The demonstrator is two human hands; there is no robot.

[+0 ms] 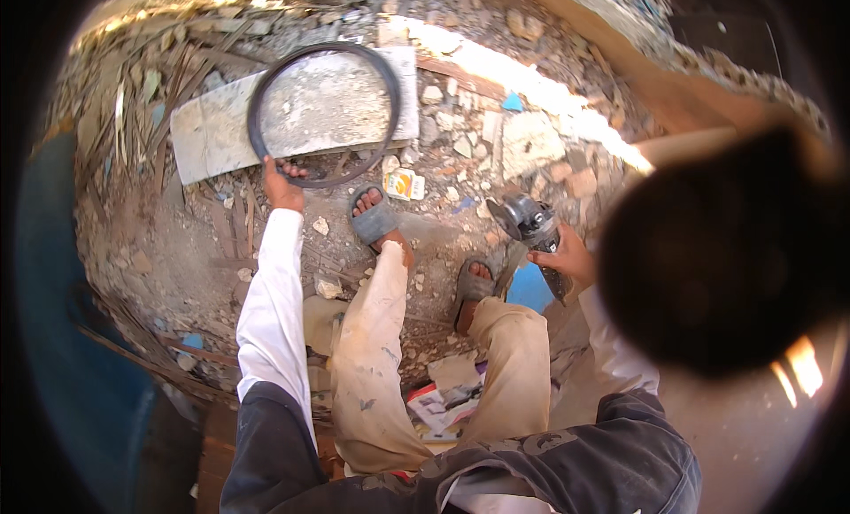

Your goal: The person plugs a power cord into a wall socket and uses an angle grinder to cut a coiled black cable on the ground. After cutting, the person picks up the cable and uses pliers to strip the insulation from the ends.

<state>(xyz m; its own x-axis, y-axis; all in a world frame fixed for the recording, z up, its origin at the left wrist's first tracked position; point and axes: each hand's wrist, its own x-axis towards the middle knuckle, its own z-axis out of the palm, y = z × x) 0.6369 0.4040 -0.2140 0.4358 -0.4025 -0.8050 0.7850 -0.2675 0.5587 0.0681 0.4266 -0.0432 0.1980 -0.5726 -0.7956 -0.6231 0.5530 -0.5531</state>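
Observation:
My left hand (283,185) is closed round the near-left edge of a coil of dark wire (390,82), a wide ring. The coil tilts over a pale, dusty slab (208,140) lying on the rubble. Off to the right, my right hand (574,259) grips the body of an angle grinder (534,222). The grinder's disc end points to the left, toward my feet, and is held apart from the coil. Whether the disc is spinning cannot be made out.
My sandalled feet (375,220) stand among stones and wood scraps. A white and orange packet (405,185) lies near one foot. Blue sheet pieces (531,288) are by the grinder. A large dark blurred shape (717,257) blocks the right side.

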